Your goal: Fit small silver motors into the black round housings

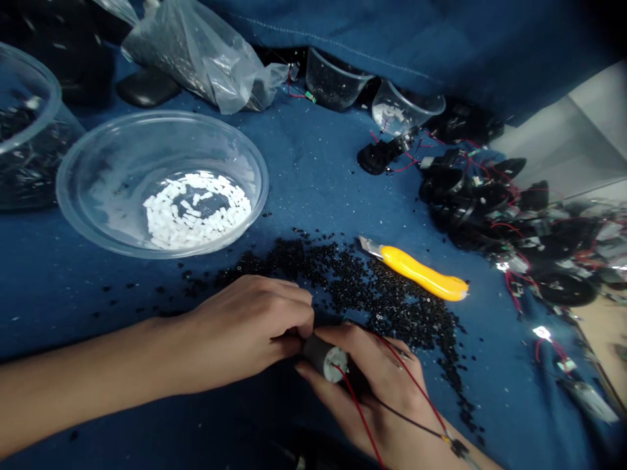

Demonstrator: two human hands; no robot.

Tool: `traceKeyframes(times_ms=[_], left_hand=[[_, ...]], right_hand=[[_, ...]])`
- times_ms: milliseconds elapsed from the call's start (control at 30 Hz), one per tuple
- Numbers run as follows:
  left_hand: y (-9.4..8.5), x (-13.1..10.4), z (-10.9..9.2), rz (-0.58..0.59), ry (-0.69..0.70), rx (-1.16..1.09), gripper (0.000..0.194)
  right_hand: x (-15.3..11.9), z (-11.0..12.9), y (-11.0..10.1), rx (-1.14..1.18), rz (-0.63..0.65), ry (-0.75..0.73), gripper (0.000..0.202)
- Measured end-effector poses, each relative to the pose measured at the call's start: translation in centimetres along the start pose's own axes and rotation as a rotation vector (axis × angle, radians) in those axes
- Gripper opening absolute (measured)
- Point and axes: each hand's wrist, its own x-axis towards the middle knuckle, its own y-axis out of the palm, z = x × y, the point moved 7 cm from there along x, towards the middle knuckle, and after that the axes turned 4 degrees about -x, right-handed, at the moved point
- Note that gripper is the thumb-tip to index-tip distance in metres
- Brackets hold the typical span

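My right hand [377, 385] is closed around a grey cylinder [326, 358] with a whitish end face, held between thumb and fingers. A red wire [360, 411] comes off that end, and more thin red and black wires run over the back of the hand to a small dark connector [459, 448]. My left hand [259, 313] has its fingers pinched together at the far end of the cylinder. What the left fingertips grip is hidden. Just beyond both hands lies a spread of tiny black parts [362, 287], with a yellow utility knife [424, 271], blade out, on it.
A clear bowl [68, 189] of small white pieces stands at the left, by a clear tub [49, 117] of dark parts. Behind are a plastic bag [196, 52] and two clear cups [337, 81], [409, 108]. Black wired assemblies [470, 196] crowd the right on blue cloth.
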Motion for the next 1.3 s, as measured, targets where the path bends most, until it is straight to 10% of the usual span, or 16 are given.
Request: traceKeyframes(times_ms=[300, 1300], left_hand=[[0.0, -0.1, 0.1, -0.005, 0.025, 0.02, 0.022], [0.3, 0.0, 0.3, 0.032, 0.004, 0.033, 0.022]], right_hand=[[0.0, -0.6, -0.5, -0.044, -0.142, 0.048, 0.019], [-0.8, -0.8, 0.7, -0.044, -0.043, 0.064, 0.016]])
